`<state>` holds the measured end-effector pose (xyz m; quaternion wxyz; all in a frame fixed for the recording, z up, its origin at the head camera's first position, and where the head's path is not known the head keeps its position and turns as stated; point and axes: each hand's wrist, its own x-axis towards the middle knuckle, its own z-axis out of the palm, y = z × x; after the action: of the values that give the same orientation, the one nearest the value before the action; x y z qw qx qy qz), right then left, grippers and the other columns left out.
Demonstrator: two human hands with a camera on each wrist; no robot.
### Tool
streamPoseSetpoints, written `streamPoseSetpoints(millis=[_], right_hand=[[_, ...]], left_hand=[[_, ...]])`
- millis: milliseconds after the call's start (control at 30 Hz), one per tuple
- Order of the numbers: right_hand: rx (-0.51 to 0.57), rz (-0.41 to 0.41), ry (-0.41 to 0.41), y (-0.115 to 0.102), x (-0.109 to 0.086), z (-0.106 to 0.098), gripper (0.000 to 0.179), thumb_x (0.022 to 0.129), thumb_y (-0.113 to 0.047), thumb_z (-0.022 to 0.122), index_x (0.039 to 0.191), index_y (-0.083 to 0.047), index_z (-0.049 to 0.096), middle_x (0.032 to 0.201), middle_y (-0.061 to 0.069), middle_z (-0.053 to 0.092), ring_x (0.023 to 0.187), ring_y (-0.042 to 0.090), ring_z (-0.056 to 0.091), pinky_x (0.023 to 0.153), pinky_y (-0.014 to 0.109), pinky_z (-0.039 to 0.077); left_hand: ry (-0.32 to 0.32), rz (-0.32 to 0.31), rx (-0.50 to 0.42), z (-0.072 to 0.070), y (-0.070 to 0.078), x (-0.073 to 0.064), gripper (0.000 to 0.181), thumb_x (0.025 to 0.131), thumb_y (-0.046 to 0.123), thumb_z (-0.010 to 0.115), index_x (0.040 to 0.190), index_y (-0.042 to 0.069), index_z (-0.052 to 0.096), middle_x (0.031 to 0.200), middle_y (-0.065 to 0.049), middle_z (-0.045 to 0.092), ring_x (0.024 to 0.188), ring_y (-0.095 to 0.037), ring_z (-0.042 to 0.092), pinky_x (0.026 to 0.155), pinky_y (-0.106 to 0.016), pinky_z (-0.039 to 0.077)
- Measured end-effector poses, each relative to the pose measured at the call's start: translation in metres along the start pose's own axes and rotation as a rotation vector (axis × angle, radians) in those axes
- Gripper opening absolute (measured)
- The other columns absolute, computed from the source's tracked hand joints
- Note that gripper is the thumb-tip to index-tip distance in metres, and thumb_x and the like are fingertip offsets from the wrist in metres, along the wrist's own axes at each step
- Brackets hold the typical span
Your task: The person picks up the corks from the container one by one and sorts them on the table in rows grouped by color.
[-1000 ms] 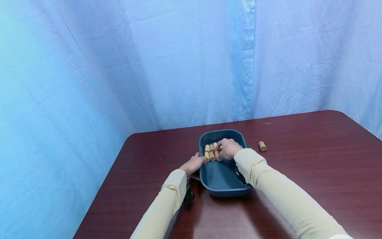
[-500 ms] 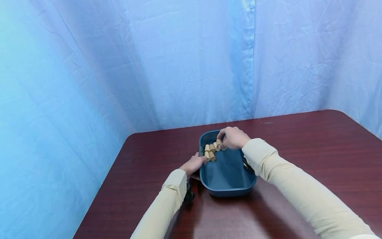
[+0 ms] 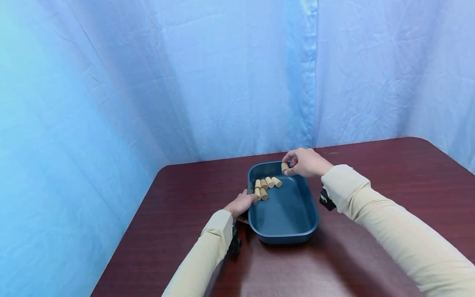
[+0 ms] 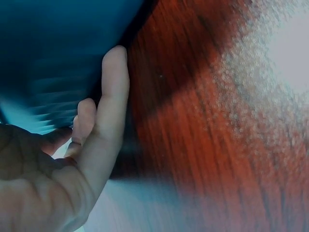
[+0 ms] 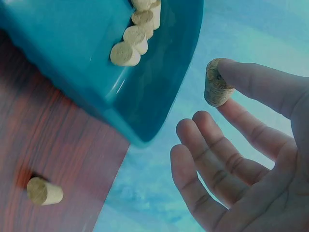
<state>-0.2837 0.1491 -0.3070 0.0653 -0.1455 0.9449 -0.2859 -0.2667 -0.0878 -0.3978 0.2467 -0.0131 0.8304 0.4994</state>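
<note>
My right hand point(image 3: 306, 162) pinches a cork stopper point(image 3: 284, 167) between thumb and index finger, held above the far right corner of a dark blue plastic bin point(image 3: 285, 238). In the right wrist view that cork point(image 5: 218, 83) is gripped at its ends, the other fingers spread apart from it. My left hand point(image 3: 241, 204) holds the bin's left wall, thumb over the rim; in the left wrist view its fingers point(image 4: 114, 82) lie along the outside. Inside the bin, several corks point(image 3: 264, 184) lie in two rows by the left wall, partly covered by the left thumb.
Another loose cork point(image 5: 44, 191) lies on the dark red wooden table point(image 3: 178, 194), right of the bin; my right hand and arm hide it from the head view. Light blue curtains point(image 3: 230, 82) hang behind and beside the table.
The right hand has lifted a cork from the front row and carried it up and toward the bin's far right corner. The left hand and bin have stayed put.
</note>
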Motion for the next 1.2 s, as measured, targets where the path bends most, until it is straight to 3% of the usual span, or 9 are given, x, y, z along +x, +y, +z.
streamPoseSetpoints(millis=[600, 800, 1067, 1200], right_hand=[[-0.004, 0.033, 0.045, 0.059, -0.021, -0.025, 0.044, 0.096, -0.022, 0.069, 0.132, 0.001, 0.061, 0.118, 0.027, 0.063, 0.109, 0.044, 0.057, 0.085, 0.056, 0.051], [-0.028, 0.041, 0.063, 0.08, -0.027, -0.027, 0.044, 0.096, -0.02, 0.068, 0.133, 0.003, 0.061, 0.117, 0.027, 0.064, 0.11, 0.046, 0.057, 0.083, 0.054, 0.051], [-0.042, 0.048, 0.089, 0.113, -0.037, -0.03, 0.044, 0.094, -0.018, 0.071, 0.13, 0.005, 0.062, 0.11, 0.026, 0.065, 0.103, 0.044, 0.059, 0.077, 0.049, 0.052], [-0.035, 0.066, 0.102, 0.129, -0.042, -0.029, 0.044, 0.093, -0.017, 0.072, 0.128, 0.006, 0.062, 0.108, 0.026, 0.065, 0.102, 0.044, 0.059, 0.079, 0.052, 0.051]], left_hand=[[-0.001, 0.0, 0.009, -0.001, 0.002, -0.003, 0.083, 0.091, 0.02, 0.045, 0.164, 0.007, 0.008, 0.164, -0.019, 0.012, 0.118, -0.04, 0.051, 0.077, -0.051, 0.06], [-0.007, -0.005, 0.011, 0.0, 0.003, -0.004, 0.085, 0.09, 0.019, 0.044, 0.164, 0.007, 0.004, 0.167, -0.019, 0.006, 0.117, -0.039, 0.051, 0.076, -0.049, 0.06], [-0.006, 0.001, 0.004, 0.003, 0.004, -0.004, 0.082, 0.092, 0.019, 0.045, 0.164, 0.007, 0.008, 0.166, -0.018, 0.009, 0.119, -0.039, 0.049, 0.077, -0.05, 0.059], [-0.004, 0.001, 0.002, 0.003, 0.004, -0.003, 0.08, 0.092, 0.019, 0.044, 0.164, 0.007, 0.009, 0.165, -0.018, 0.012, 0.119, -0.039, 0.05, 0.078, -0.051, 0.059]])
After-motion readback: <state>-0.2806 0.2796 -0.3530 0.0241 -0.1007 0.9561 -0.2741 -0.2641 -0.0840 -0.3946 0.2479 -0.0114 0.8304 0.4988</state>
